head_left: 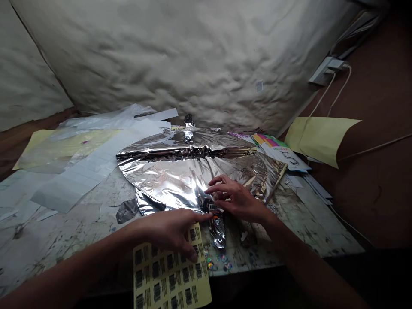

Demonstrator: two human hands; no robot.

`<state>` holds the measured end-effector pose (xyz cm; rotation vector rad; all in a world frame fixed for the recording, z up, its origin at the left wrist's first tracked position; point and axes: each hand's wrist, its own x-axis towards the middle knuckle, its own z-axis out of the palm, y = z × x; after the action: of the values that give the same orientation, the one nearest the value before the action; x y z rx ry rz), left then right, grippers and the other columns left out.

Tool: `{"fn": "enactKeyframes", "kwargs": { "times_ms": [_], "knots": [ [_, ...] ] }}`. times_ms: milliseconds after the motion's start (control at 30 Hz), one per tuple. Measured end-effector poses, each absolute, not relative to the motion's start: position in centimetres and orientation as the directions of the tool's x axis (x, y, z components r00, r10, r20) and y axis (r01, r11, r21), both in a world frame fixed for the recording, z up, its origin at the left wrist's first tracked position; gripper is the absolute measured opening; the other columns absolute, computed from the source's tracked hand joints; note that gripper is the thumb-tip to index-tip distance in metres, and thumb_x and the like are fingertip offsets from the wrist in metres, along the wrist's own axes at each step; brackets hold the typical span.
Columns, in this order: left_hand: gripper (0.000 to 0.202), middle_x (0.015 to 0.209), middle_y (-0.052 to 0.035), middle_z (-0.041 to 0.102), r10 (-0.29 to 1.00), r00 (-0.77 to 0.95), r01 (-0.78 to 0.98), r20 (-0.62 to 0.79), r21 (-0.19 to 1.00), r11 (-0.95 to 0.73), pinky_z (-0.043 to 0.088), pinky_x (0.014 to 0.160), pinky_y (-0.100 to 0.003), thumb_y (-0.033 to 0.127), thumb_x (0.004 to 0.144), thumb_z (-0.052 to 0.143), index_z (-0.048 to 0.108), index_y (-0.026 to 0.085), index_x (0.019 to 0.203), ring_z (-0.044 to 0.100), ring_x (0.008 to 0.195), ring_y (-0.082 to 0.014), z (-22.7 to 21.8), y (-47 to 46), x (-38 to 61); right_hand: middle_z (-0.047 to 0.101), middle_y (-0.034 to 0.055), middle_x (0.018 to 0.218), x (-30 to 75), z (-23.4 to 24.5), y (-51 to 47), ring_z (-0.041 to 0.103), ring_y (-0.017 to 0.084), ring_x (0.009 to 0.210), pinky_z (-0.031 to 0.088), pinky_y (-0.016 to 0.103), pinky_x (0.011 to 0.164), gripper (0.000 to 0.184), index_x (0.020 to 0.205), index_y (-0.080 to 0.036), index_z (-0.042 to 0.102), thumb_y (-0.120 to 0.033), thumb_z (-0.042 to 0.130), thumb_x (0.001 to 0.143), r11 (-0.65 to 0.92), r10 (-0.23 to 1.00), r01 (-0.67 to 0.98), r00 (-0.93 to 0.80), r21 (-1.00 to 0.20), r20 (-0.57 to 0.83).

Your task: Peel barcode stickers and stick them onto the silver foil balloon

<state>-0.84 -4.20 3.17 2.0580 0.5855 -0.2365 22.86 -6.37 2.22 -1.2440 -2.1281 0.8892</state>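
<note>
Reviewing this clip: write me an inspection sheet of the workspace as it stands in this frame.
Surface: stained, speckled white tabletop.
Job's things: deflated silver foil balloon; yellow barcode label sheet.
Clutter: white paper sheets; clear plastic film; yellow paper; holographic sticker bits.
Hands: left hand rests on the label sheet; right hand is at the balloon's lower edge.
Cables: white cable running to a white power strip.
Surroundings: padded beige wall; brown surface at right.
</note>
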Motion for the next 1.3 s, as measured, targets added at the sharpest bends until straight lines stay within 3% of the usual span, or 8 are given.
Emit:
{"fn": "enactKeyframes", "kwargs": {
  "times_ms": [167, 300, 400, 500, 733, 1000, 1133, 1300],
  "knots": [
    [0.098, 0.133, -0.0073, 0.058, 0.32, 0.878, 0.472, -0.356, 0.756, -0.454, 0.045, 0.092, -0.033, 0.039, 0.067, 0.08, 0.029, 0.027, 0.15, 0.058, 0.109, -0.0263, 2.9, -4.2, -0.9, 0.053, 0.0049, 0.117, 22.8, 2.5, -6.3, 0.056, 0.008, 0.073, 0.052, 0.024, 0.068, 0.027, 0.107, -0.023, 0.07, -0.014, 0.065, 0.082, 0.302, 0.902, 0.507, -0.427, -0.807, 0.069],
    [0.099, 0.13, -0.0082, 0.06, 0.305, 0.882, 0.467, -0.36, 0.753, -0.463, 0.046, 0.089, -0.034, 0.042, 0.067, 0.079, 0.027, 0.027, 0.151, 0.06, 0.105, -0.0269, 2.3, -4.1, -1.0, 0.053, 0.0054, 0.121, 23.1, 2.7, -6.2, 0.06, 0.01, 0.079, 0.054, 0.025, 0.072, 0.028, 0.108, -0.023, 0.069, -0.019, 0.068, 0.08, 0.234, 0.925, 0.514, -0.379, -0.825, 0.026],
    [0.1, 0.13, -0.0085, 0.06, 0.305, 0.885, 0.462, -0.352, 0.749, -0.476, 0.046, 0.089, -0.034, 0.044, 0.067, 0.079, 0.026, 0.027, 0.151, 0.059, 0.105, -0.0272, 2.1, -4.1, -1.1, 0.055, 0.0055, 0.116, 23.2, 2.8, -6.4, 0.063, 0.012, 0.079, 0.055, 0.027, 0.074, 0.022, 0.102, -0.021, 0.071, -0.027, 0.07, 0.08, 0.205, 0.96, 0.617, -0.276, -0.76, 0.034],
    [0.098, 0.12, -0.0076, 0.065, 0.31, 0.877, 0.479, -0.367, 0.729, -0.49, 0.049, 0.079, -0.031, 0.043, 0.068, 0.077, 0.027, 0.027, 0.151, 0.063, 0.095, -0.0255, 2.4, -4.1, -1.1, 0.059, 0.0046, 0.106, 22.8, 2.6, -6.9, 0.063, 0.013, 0.077, 0.053, 0.027, 0.073, 0.014, 0.086, -0.019, 0.073, -0.031, 0.071, 0.08, 0.2, 0.964, 0.712, -0.266, -0.673, 0.006],
    [0.096, 0.106, -0.0056, 0.069, 0.321, 0.865, 0.5, -0.385, 0.71, -0.495, 0.049, 0.072, -0.028, 0.04, 0.068, 0.077, 0.029, 0.027, 0.15, 0.064, 0.087, -0.0232, 3.1, -4.4, -1.0, 0.062, 0.0025, 0.085, 21.6, 1.8, -7.1, 0.06, 0.016, 0.079, 0.046, 0.029, 0.072, 0.003, 0.078, -0.018, 0.068, -0.016, 0.069, 0.08, 0.213, 0.967, 0.805, -0.255, -0.553, 0.001],
    [0.097, 0.095, -0.0059, 0.071, 0.305, 0.856, 0.516, -0.417, 0.699, -0.495, 0.05, 0.065, -0.028, 0.041, 0.068, 0.076, 0.027, 0.026, 0.151, 0.065, 0.075, -0.0224, 3.1, -4.3, -1.1, 0.063, 0.0027, 0.085, 21.4, 1.0, -7.8, 0.059, 0.016, 0.078, 0.044, 0.03, 0.071, 0.006, 0.08, -0.019, 0.063, -0.015, 0.062, 0.084, 0.223, 0.968, 0.787, -0.247, -0.576, 0.037],
    [0.098, 0.094, -0.006, 0.071, 0.302, 0.871, 0.491, -0.389, 0.722, -0.487, 0.049, 0.064, -0.027, 0.04, 0.068, 0.076, 0.026, 0.025, 0.151, 0.065, 0.078, -0.0228, 2.9, -4.3, -1.2, 0.064, 0.0015, 0.087, 21.7, 1.3, -8.0, 0.059, 0.016, 0.081, 0.044, 0.029, 0.073, 0.006, 0.08, -0.02, 0.063, -0.016, 0.061, 0.085, 0.202, 0.963, 0.746, -0.268, -0.634, -0.009],
    [0.1, 0.108, -0.008, 0.07, 0.307, 0.868, 0.496, -0.391, 0.721, -0.483, 0.05, 0.065, -0.027, 0.04, 0.067, 0.077, 0.024, 0.026, 0.151, 0.066, 0.084, -0.024, 2.9, -4.3, -1.2, 0.064, 0.0008, 0.091, 22.3, 1.9, -7.8, 0.06, 0.016, 0.085, 0.045, 0.028, 0.076, 0.008, 0.079, -0.02, 0.063, -0.015, 0.062, 0.084, 0.179, 0.95, 0.654, -0.31, -0.735, -0.045]
  ]
}}
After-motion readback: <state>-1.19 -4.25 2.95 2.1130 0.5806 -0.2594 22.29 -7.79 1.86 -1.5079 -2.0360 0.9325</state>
